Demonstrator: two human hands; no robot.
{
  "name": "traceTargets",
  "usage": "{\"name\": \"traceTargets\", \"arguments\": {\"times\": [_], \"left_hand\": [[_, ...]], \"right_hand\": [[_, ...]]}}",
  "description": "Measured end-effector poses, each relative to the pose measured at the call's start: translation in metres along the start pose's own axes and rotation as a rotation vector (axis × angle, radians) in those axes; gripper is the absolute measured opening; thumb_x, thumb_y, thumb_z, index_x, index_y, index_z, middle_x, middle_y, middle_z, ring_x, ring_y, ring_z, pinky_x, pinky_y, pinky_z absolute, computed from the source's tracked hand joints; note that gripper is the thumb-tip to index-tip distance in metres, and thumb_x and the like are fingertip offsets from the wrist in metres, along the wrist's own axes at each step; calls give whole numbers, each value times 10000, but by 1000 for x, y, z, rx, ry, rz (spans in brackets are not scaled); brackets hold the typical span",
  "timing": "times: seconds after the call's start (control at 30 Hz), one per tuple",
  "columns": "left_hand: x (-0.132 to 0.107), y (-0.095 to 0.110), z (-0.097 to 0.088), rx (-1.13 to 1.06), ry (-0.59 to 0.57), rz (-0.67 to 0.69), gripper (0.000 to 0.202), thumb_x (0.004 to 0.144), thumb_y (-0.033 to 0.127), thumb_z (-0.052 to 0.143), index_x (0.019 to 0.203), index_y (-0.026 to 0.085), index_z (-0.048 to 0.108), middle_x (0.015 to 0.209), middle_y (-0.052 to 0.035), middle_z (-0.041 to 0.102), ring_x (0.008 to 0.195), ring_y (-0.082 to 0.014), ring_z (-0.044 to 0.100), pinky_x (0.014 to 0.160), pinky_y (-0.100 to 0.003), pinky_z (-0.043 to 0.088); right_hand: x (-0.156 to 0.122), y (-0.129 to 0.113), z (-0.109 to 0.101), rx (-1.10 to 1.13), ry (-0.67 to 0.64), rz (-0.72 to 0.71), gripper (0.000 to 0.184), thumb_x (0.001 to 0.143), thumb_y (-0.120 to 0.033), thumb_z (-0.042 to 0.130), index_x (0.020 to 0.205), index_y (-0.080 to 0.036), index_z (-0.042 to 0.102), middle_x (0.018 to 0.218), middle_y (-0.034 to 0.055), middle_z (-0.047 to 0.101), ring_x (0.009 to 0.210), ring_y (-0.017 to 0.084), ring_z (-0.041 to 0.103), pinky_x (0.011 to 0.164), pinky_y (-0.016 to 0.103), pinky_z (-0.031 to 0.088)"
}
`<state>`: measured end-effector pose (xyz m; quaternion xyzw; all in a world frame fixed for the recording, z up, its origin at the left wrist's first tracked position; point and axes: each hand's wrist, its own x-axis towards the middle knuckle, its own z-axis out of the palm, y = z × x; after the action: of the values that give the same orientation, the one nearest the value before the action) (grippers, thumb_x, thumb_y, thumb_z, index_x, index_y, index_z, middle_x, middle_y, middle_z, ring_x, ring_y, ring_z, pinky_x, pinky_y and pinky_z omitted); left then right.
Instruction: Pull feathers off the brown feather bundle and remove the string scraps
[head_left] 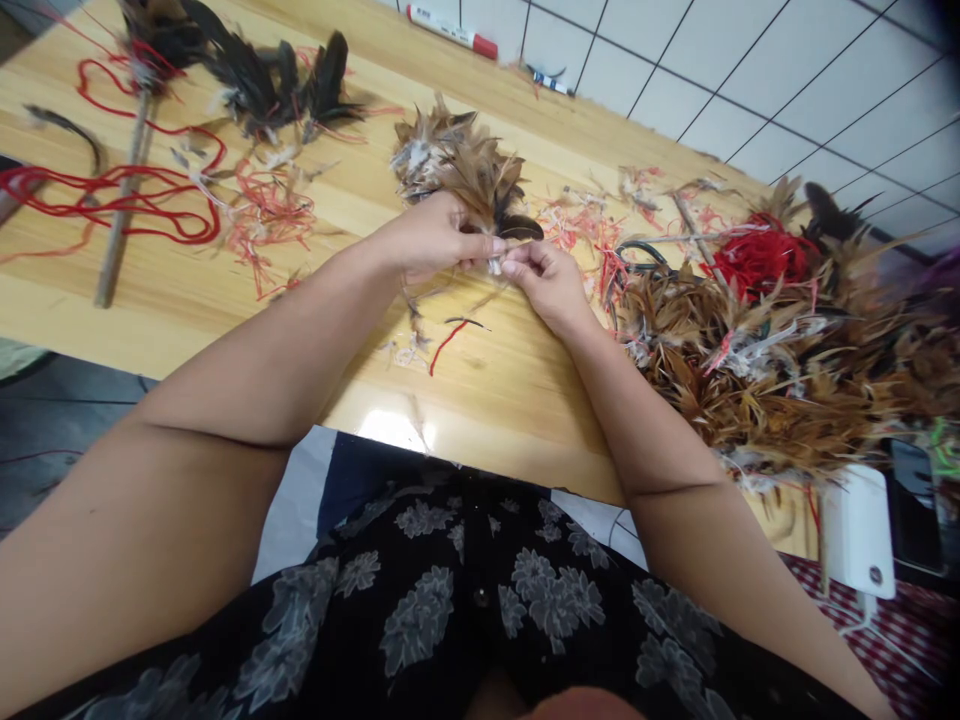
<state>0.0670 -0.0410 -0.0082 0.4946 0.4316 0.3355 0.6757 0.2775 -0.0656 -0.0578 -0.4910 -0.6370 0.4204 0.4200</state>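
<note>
Over the middle of the table, my left hand (439,240) is closed in a pinch on the base of some brown feathers (487,180). My right hand (553,285) meets it from the right, thumb and fingertips pinched together at the pale quill ends of the same feathers. The fingertips of both hands nearly touch, and they partly hide what lies between them. Just behind the left hand sits a fluffy pale-brown feather clump (420,150). A short red string (448,347) and a thin dark quill lie on the wood in front of the hands.
A large heap of brown feathers (750,390) covers the right side, with a bundle of red string (769,262) above it. Left are a stick with dark feathers (124,215), looped red cord (172,208) and black feathers (262,90). A marker (450,30) lies by the tiled wall.
</note>
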Motion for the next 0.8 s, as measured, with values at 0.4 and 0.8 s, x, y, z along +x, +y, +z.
{"name": "traceTargets", "arguments": {"times": [0.4,0.8], "left_hand": [[2,-8,5,61,-32,88,261,805,37,991,741,170,776,707,-21,691,677,-144,553,662,-267,375],[0,3,-1,189,-10,116,218,859,-12,880,846,187,793,741,9,719,902,-203,639,779,-225,445]], "right_hand": [[1,3,7,109,8,33,590,830,-771,941,879,-267,638,953,41,722,1073,246,669,1002,415,628],[-3,-11,3,153,-11,45,610,872,-801,895,893,-226,691,910,23,702,1056,229,717,935,365,635]]}}
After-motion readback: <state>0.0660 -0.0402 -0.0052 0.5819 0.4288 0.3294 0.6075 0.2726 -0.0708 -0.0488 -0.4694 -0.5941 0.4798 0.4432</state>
